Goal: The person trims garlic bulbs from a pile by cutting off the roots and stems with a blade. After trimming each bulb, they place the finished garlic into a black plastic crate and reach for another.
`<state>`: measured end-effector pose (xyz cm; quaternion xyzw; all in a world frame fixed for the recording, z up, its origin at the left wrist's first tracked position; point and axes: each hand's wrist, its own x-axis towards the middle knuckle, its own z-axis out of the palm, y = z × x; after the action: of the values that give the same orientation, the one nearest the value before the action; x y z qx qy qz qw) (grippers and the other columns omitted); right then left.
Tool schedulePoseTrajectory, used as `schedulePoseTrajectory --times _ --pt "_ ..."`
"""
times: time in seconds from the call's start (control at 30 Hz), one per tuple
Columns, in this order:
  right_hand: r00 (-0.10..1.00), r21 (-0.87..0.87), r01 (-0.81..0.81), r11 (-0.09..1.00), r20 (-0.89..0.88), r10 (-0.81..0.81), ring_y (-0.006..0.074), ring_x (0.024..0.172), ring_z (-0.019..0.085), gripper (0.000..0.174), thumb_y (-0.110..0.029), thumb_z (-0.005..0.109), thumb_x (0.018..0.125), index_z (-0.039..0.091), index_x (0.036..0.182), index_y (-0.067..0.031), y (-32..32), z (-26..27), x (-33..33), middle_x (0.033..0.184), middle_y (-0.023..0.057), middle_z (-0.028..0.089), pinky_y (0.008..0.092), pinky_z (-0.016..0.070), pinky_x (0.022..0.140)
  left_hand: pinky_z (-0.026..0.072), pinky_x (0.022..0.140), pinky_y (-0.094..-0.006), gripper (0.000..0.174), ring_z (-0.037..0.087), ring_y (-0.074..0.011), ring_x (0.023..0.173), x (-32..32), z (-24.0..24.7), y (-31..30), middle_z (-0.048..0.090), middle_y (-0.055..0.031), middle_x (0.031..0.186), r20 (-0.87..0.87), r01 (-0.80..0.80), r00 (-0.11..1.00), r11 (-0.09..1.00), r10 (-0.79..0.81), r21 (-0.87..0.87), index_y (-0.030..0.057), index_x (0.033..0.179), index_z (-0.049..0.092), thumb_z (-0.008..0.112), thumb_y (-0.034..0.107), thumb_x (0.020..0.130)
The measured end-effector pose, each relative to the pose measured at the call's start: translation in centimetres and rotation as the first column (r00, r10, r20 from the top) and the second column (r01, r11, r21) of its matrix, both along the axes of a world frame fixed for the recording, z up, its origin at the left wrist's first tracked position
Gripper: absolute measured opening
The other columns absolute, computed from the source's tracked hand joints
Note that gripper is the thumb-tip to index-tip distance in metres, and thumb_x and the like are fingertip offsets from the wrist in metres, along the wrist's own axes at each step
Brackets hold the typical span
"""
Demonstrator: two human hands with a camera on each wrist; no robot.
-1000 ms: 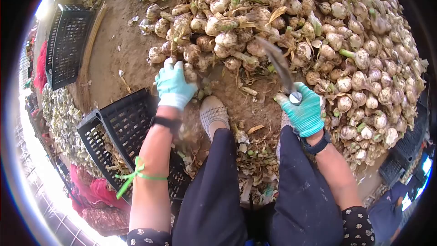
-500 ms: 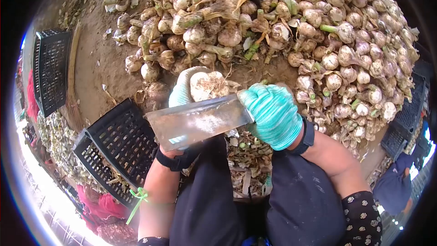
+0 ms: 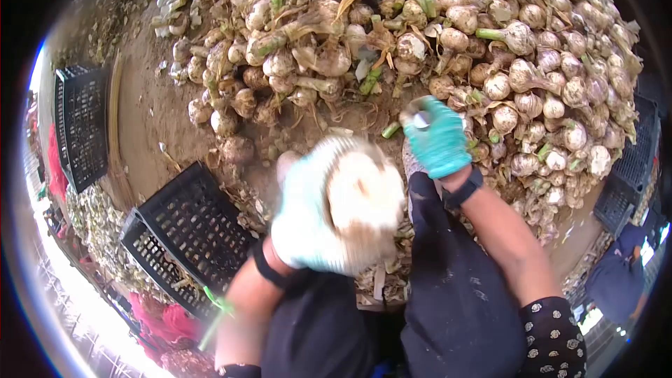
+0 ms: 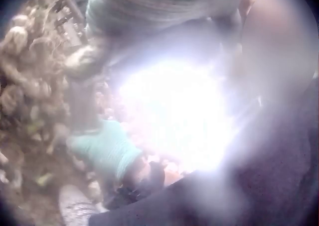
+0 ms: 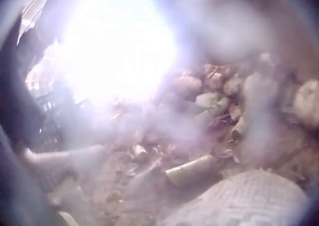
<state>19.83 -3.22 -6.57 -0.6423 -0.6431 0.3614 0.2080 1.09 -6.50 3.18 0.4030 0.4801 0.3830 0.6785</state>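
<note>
In the head view my gloved left hand (image 3: 308,210), blurred and close to the camera, grips a whitish garlic bulb (image 3: 365,192) above my knees. To its right my right hand (image 3: 439,138) has its fingers curled round a knife handle (image 3: 421,120); the blade cannot be made out there. The left wrist view shows the right glove (image 4: 107,149) low at left and part of the left glove (image 4: 164,9) across the top. Strong glare covers much of both wrist views. The pile of garlic bulbs (image 3: 514,87) lies beyond both hands.
Black crates stand at left, one near my left forearm (image 3: 199,227) and one farther off (image 3: 82,126). More dark crates (image 3: 630,175) are at the right edge, near another person (image 3: 619,276). Cut stems (image 5: 190,170) and my shoe (image 5: 244,201) show in the right wrist view.
My left hand went from the pile to hold a bulb, then rose closer to the camera. The knife, lately across the bulb, has moved away rightward with my right hand.
</note>
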Motion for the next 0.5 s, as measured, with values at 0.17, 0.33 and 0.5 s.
schedulePoseTrajectory --times 0.17,0.33,0.5 --pt "0.615 -0.623 -0.098 0.776 -0.651 -0.445 0.0115 0.055 0.058 0.021 -0.019 0.068 0.075 0.061 0.082 -0.0005 0.8 3.7 0.6 0.067 0.0035 0.062 0.0202 0.0457 0.052 0.0455 0.083 -0.0308 0.079 0.052 -0.0166 0.098 0.6 -3.3 0.4 0.051 -0.0091 0.109 -0.065 -0.166 0.983 0.985 0.169 0.057 -0.0009 0.111 0.044 0.084 0.020 0.047" --pt "0.691 -0.565 -0.216 0.796 -0.665 -0.284 0.0096 0.064 0.058 0.031 -0.019 0.073 0.070 0.062 0.092 -0.0013 0.2 5.8 -0.8 0.076 0.0060 0.064 0.0230 0.0467 0.060 0.0414 0.089 -0.0311 0.086 0.049 -0.0206 0.105 0.7 -3.4 0.2 0.047 -0.0123 0.118 -0.589 0.033 0.790 0.948 0.169 0.316 -0.0028 0.121 0.038 0.082 0.022 0.051" --pt "0.788 -0.083 -0.462 0.883 -0.495 0.365 0.0231 0.075 0.061 0.040 -0.026 0.076 0.064 0.061 0.096 -0.0046 1.4 7.0 0.2 0.084 0.0118 0.063 0.0298 0.0474 0.068 0.0423 0.072 -0.0219 0.040 0.052 -0.0107 0.084 -1.6 -4.6 -0.4 0.056 -0.0048 0.094 0.147 -0.275 0.911 0.833 0.385 -0.479 -0.0035 0.117 0.045 0.056 0.011 0.081"
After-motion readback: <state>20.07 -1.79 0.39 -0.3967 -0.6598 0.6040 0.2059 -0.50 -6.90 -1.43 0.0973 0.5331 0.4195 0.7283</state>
